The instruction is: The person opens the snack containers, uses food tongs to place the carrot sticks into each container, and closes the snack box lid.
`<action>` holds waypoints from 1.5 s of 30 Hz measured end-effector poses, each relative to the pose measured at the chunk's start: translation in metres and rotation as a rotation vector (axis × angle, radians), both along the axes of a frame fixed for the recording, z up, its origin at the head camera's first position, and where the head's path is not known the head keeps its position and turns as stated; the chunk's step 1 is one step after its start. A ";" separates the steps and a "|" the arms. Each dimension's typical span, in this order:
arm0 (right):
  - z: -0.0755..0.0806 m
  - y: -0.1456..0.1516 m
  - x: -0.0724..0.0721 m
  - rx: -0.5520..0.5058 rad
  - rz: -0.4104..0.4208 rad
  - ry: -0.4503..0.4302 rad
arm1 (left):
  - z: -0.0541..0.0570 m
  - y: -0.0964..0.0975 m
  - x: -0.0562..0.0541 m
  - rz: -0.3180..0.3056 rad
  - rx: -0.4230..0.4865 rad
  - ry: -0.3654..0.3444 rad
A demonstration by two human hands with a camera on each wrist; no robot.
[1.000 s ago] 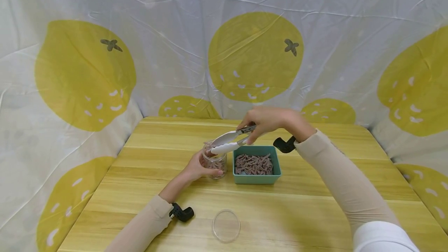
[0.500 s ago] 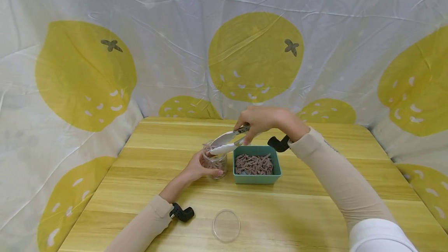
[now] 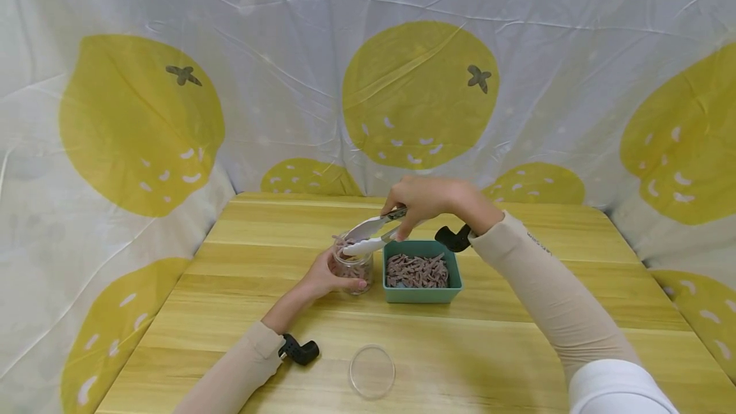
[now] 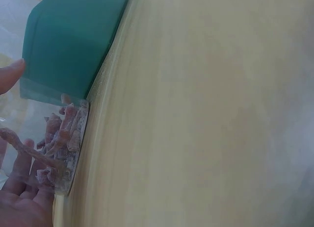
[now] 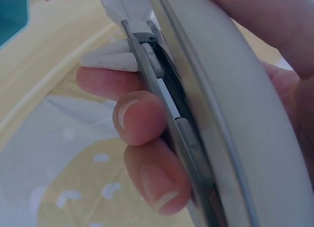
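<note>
My left hand (image 3: 323, 277) grips a clear jar (image 3: 361, 273) that stands on the table, its thumb across the near side. Brownish dried strips (image 4: 61, 134) lie in the jar's bottom. From above right, my right hand (image 3: 422, 200) holds a pair of tongs (image 3: 370, 229) by the handles, with fingers wrapped round them in the right wrist view. The white tong tips are at the jar's mouth, where some strips poke up over the rim. Right beside the jar sits a green rectangular box (image 3: 422, 296) with many more of these strips inside.
A round clear lid (image 3: 372, 372) lies flat near the table's front. The wooden table (image 3: 517, 337) is bounded at the back and sides by a lemon-printed cloth (image 3: 287, 82). Each wrist wears a black camera mount (image 3: 299, 350).
My right hand and the tongs have shifted slightly left, the tips staying at the jar's mouth. The left hand, jar, box and lid have kept their places.
</note>
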State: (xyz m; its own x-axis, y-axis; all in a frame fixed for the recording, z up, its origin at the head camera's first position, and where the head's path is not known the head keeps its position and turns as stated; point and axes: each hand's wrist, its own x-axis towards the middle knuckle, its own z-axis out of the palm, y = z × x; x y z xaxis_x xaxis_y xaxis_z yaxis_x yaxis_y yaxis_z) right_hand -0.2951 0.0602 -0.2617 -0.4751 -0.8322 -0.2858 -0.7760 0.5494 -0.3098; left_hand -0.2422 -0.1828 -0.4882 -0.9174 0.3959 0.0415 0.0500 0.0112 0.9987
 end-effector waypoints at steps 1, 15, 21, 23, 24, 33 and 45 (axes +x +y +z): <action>0.000 0.000 0.000 -0.001 -0.004 -0.003 | 0.000 0.000 0.000 0.001 -0.005 -0.002; -0.006 0.011 -0.003 -0.072 0.005 -0.048 | 0.000 0.001 0.000 0.051 -0.107 0.012; -0.011 0.024 -0.007 -0.132 0.004 -0.062 | 0.000 0.000 0.000 0.036 -0.107 0.033; -0.013 0.030 -0.008 -0.156 -0.005 -0.071 | -0.001 0.000 -0.001 0.022 -0.090 0.041; -0.015 0.034 -0.009 -0.167 -0.010 -0.075 | -0.001 0.000 -0.001 0.019 -0.084 0.040; -0.026 0.072 -0.013 -0.220 -0.074 -0.127 | 0.001 0.000 -0.001 0.026 -0.100 0.060; -0.052 0.113 -0.015 -0.185 -0.084 -0.189 | -0.001 0.000 -0.003 0.004 -0.061 0.052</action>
